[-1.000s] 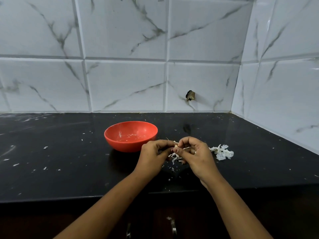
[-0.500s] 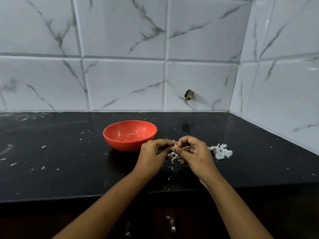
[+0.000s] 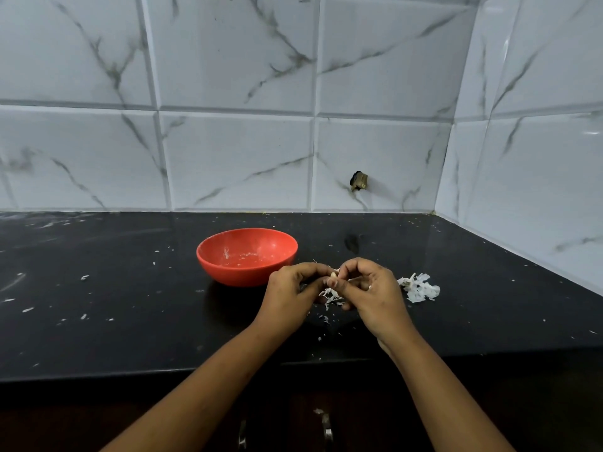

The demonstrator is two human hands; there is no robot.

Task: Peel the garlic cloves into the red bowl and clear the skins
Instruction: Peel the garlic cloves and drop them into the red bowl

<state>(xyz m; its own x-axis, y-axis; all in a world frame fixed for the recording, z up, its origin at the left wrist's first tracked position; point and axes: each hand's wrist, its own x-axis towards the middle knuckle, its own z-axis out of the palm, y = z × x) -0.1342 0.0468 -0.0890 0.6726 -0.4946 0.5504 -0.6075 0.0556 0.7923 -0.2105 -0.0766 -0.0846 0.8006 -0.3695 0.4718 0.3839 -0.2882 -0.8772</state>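
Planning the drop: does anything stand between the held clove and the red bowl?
Nothing visible. The garlic clove, pinched by left hand and right hand, is just right of the open red bowl.

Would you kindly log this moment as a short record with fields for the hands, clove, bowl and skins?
left hand: pinches the clove
right hand: pinches the same clove
clove: between both hands' fingertips, mostly hidden
bowl: red, upright on the counter, left of the hands, whitish specks inside
skins: pile on the counter right of the right hand; loose shreds below the hands
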